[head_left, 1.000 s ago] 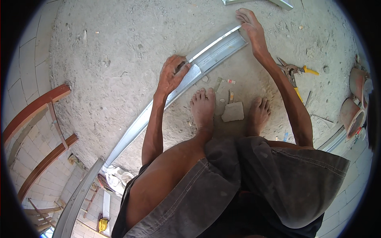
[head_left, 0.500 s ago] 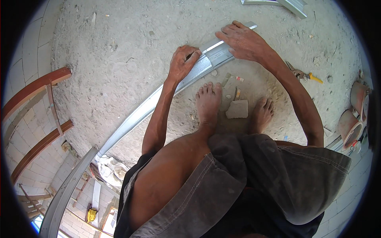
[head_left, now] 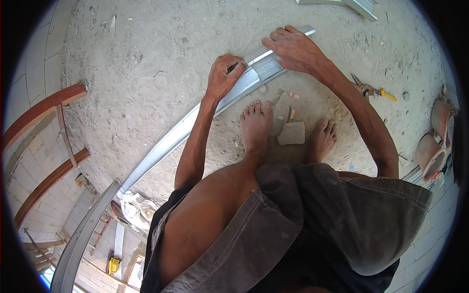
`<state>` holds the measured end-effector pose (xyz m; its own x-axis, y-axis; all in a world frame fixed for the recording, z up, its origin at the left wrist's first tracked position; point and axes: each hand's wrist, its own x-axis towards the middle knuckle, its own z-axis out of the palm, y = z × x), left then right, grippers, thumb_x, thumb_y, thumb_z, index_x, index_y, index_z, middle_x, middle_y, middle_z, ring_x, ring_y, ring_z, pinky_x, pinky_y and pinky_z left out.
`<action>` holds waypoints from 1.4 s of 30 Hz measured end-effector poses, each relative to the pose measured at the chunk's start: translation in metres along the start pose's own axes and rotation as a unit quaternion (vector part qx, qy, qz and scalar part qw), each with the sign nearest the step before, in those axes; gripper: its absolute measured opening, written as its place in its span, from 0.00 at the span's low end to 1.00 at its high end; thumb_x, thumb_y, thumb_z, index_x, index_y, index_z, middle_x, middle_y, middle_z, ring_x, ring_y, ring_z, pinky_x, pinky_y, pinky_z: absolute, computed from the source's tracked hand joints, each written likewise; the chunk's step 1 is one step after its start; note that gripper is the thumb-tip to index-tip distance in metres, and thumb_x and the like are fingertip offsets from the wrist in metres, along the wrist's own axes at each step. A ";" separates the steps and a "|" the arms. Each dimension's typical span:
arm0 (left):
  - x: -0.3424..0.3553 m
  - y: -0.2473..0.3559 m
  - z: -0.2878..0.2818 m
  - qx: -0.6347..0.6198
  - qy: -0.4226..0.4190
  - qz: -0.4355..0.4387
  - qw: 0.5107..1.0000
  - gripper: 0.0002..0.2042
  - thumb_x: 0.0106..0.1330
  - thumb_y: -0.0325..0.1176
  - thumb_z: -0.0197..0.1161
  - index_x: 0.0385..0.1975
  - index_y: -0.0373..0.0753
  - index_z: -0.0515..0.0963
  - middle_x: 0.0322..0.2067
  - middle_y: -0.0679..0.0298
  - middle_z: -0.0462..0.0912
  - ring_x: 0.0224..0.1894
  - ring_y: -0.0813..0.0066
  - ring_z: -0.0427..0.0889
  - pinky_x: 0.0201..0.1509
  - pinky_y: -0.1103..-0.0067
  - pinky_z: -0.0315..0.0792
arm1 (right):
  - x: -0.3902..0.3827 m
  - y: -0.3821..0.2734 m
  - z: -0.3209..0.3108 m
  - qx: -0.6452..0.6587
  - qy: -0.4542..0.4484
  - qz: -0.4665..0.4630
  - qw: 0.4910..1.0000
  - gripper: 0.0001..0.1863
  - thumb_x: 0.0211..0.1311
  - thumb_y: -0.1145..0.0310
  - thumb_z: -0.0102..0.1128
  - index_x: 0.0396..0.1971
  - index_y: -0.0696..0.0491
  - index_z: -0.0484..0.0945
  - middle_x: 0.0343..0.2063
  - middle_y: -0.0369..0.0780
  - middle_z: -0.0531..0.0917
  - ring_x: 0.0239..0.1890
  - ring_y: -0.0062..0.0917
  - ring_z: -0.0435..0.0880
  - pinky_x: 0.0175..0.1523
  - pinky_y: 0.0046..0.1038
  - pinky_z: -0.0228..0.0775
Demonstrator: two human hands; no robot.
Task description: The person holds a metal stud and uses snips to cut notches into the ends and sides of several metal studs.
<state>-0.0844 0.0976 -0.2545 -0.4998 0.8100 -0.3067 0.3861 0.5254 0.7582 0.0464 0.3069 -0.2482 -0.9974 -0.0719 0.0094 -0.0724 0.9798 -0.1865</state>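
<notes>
A long silvery metal channel (head_left: 178,132) runs from the lower left up to the middle of the dusty floor. At its upper end a shorter channel piece (head_left: 269,67) overlaps it and reaches on to the upper right. My left hand (head_left: 225,75) is closed over the long channel's edge close to the overlap, thumb on the near side. Farther right, my right hand (head_left: 294,50) grips the short piece, its fingers curled over the far edge. Both hands hide parts of the metal under them.
Tin snips (head_left: 371,91) with a yellow handle lie to the right. A flat stone (head_left: 291,133) sits between my feet. Reddish-brown metal frames (head_left: 46,115) stand at the left, buckets (head_left: 431,157) at the right. More channel pieces (head_left: 359,6) lie at the top.
My right hand has shifted slightly left, toward my left hand, along the short channel piece. The left hand stays nearly where it was on the long channel.
</notes>
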 end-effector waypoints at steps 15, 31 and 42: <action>0.006 0.002 0.002 -0.020 -0.004 0.024 1.000 0.11 0.60 0.37 0.59 0.32 0.35 0.81 0.35 0.57 0.81 0.42 0.62 0.74 0.51 0.71 0.66 | 0.002 0.008 -0.001 0.009 0.011 0.004 1.000 0.10 0.52 0.73 0.55 0.36 0.53 0.76 0.31 0.40 0.82 0.43 0.30 0.79 0.55 0.32 0.66; 0.005 0.005 0.000 -0.030 -0.006 0.024 0.999 0.09 0.58 0.35 0.61 0.29 0.35 0.81 0.31 0.56 0.80 0.37 0.60 0.74 0.45 0.70 0.67 | -0.001 0.008 0.004 0.012 0.079 -0.047 0.996 0.10 0.56 0.69 0.53 0.38 0.52 0.77 0.30 0.38 0.79 0.43 0.29 0.78 0.51 0.29 0.71; 0.005 -0.001 0.001 -0.046 -0.001 0.007 0.999 0.10 0.58 0.36 0.62 0.32 0.35 0.83 0.29 0.56 0.80 0.36 0.61 0.74 0.45 0.70 0.67 | -0.030 0.126 -0.054 -0.166 0.082 0.152 0.971 0.11 0.55 0.72 0.56 0.40 0.52 0.77 0.36 0.40 0.81 0.47 0.29 0.78 0.52 0.29 0.74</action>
<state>-0.0861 0.1015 -0.2574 -0.4939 0.8172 -0.2970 0.3197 0.4883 0.8120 0.0673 0.4429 -0.2189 -0.9581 0.2348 0.1642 0.2560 0.9589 0.1225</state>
